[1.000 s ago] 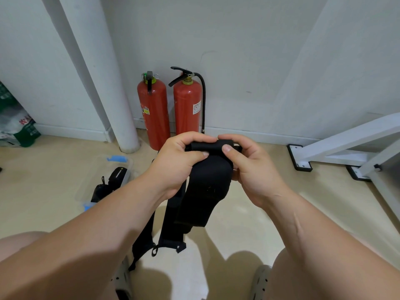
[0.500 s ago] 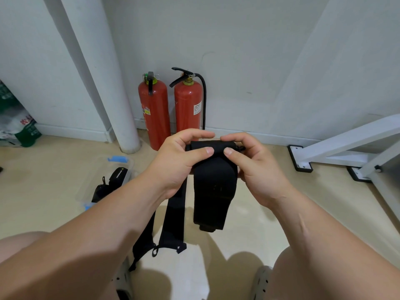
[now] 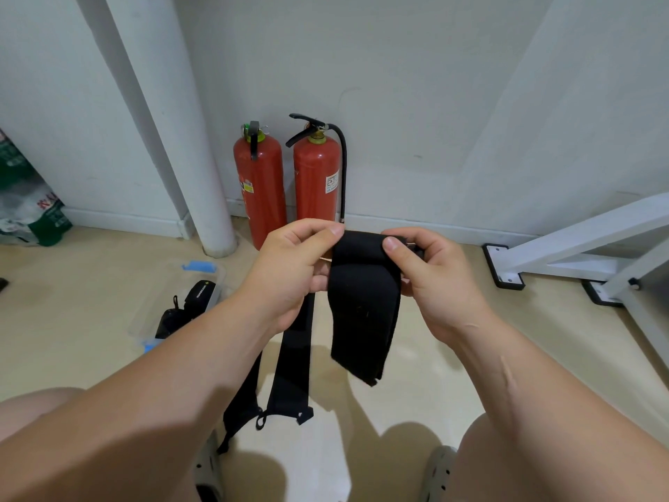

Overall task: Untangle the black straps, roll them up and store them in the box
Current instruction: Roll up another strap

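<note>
A wide black strap [image 3: 364,306] hangs folded over between my hands, its loose end dangling at mid-frame. My left hand [image 3: 289,273] pinches its top left edge with thumb and forefinger. My right hand [image 3: 430,277] pinches the top right edge. Narrower black straps [image 3: 291,371] with end loops hang down below my left hand to the floor. A clear plastic box [image 3: 173,302] with blue clips lies on the floor at the left, holding rolled black items [image 3: 197,297].
Two red fire extinguishers [image 3: 286,182] stand against the wall behind my hands, beside a white pipe [image 3: 181,139]. A white metal frame [image 3: 579,248] with black feet is at the right. A green and white bag [image 3: 29,208] leans at the far left.
The hanging strap has lengthened and straightened as my hands turned its top fold; my thumbs have moved apart toward the strap's two edges.
</note>
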